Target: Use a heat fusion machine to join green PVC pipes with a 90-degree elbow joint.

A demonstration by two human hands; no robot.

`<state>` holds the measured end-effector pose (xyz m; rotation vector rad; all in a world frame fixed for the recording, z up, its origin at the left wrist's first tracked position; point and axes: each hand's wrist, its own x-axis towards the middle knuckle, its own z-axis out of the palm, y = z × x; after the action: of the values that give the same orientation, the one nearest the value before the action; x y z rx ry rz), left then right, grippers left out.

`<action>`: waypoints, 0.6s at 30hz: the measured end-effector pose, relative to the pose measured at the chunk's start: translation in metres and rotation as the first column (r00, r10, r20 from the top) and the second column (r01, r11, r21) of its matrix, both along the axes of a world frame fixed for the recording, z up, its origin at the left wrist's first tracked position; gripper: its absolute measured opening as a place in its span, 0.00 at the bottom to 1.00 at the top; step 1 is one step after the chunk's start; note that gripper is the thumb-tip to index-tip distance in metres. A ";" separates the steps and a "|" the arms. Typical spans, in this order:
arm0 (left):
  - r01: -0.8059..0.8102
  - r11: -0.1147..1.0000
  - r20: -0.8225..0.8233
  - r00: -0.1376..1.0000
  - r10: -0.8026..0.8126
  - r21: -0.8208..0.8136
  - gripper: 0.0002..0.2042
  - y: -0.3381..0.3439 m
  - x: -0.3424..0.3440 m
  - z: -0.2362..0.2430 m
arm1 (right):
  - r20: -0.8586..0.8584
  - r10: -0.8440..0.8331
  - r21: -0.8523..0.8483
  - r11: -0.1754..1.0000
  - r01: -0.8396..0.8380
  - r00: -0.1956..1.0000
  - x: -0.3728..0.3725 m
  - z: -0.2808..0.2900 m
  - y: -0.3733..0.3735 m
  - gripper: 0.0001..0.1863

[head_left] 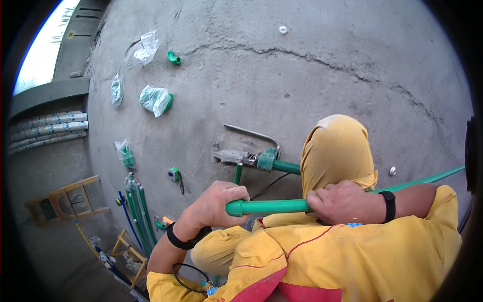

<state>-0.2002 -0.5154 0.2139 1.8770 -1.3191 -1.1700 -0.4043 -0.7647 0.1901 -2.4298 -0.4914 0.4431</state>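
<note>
A long green plastic pipe [276, 206] runs across in front of me and slants up past my right wrist to the far right. My left hand [216, 202] is closed at its left end, where a wider green collar shows; the palm side is hidden. Farther right, my right hand [346, 202] wraps round the same pipe beside my yellow-clad knee [338, 151]. Just beyond my left hand lies a pipe-welding tool [236, 155] with a grey metal head, a green body and a bent metal stand. A short green rod [238, 174] shows between the tool head and my left hand.
On the grey concrete floor lie a green elbow fitting [173, 58], bagged fittings [155, 99], a tape measure [173, 174] and white caps [283, 29]. Green pipes [139, 211] lie at left, with a wooden frame [70, 199] and wrapped pipes [49, 128] beyond.
</note>
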 end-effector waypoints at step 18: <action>-0.619 0.762 -0.920 0.159 0.358 0.190 0.20 0.025 -0.023 -0.061 | -0.056 -0.036 0.180 0.983 0.045 0.998 -0.002 -0.014 0.000 0.17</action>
<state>-0.2231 -0.4899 0.1533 0.9070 -0.0814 -1.2723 -0.4068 -0.7646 0.1760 -2.2430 -0.4390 0.4246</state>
